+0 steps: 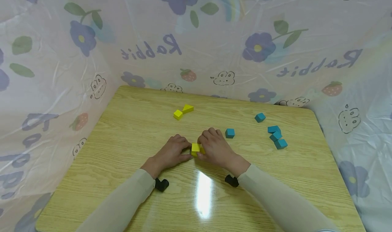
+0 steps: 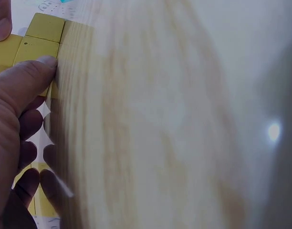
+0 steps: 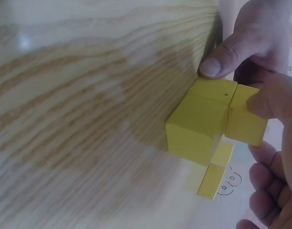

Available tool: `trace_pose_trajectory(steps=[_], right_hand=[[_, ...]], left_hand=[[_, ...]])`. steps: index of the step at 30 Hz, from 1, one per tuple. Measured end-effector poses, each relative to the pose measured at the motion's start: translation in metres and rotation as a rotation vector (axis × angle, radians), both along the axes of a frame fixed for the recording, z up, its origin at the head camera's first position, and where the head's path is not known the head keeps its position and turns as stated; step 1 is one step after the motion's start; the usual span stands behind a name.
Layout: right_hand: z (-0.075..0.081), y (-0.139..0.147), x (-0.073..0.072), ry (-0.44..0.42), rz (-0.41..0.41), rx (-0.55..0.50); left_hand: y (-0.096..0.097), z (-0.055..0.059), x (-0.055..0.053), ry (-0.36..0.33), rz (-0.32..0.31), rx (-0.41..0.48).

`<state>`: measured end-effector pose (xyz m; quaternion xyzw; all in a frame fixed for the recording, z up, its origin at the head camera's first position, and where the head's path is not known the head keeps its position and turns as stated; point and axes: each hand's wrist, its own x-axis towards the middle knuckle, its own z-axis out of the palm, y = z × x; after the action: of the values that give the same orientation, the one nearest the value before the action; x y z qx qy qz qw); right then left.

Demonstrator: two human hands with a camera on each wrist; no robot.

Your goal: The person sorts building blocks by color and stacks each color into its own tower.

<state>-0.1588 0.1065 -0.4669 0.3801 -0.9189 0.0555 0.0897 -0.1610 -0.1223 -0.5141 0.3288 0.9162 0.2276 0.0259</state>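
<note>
Several yellow blocks stand together between my hands, with one yellow cube [image 1: 195, 147] set on top in the head view. My right hand [image 1: 218, 148] pinches the upper yellow block [image 3: 245, 125] between thumb and fingers. Beneath and beside it, a larger-looking yellow block [image 3: 195, 125] sits on the table. My left hand [image 1: 173, 152] holds the lower block [image 2: 37, 51] with the thumb [image 2: 29, 78] across its near face. The left index finger reaches to the far side in the head view and is partly hidden in the left wrist view.
A yellow cube [image 1: 178, 114] and a yellow triangular block [image 1: 188, 108] lie farther back. One blue cube [image 1: 230, 133] is right of my right hand; another blue block [image 1: 260, 117] and a blue cluster [image 1: 275, 136] lie farther right. Printed curtains [image 1: 214, 51] surround the wooden table [image 1: 122, 130].
</note>
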Motion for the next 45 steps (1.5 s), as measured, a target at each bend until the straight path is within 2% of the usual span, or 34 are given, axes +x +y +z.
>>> trace_pose_trajectory(steps=[18,29,32,36,40,45], right_hand=[[0.001,0.000,0.001,0.010,0.002,0.014],[0.001,-0.001,0.001,0.028,-0.003,0.009],[0.000,-0.001,0.001,0.017,-0.002,0.004],[0.004,-0.001,0.000,-0.040,-0.005,-0.019],[0.017,0.000,-0.008,-0.044,-0.012,-0.060],[0.035,0.001,-0.031,0.042,-0.013,-0.072]], left_hand=[[-0.001,0.001,0.001,-0.018,-0.006,0.005],[0.000,0.001,0.002,-0.001,-0.007,0.008],[0.000,0.001,0.002,0.000,-0.007,0.002],[-0.001,0.002,0.002,-0.001,-0.009,0.005],[-0.001,0.002,0.002,-0.005,-0.010,0.010],[-0.001,0.000,0.001,-0.010,-0.007,-0.004]])
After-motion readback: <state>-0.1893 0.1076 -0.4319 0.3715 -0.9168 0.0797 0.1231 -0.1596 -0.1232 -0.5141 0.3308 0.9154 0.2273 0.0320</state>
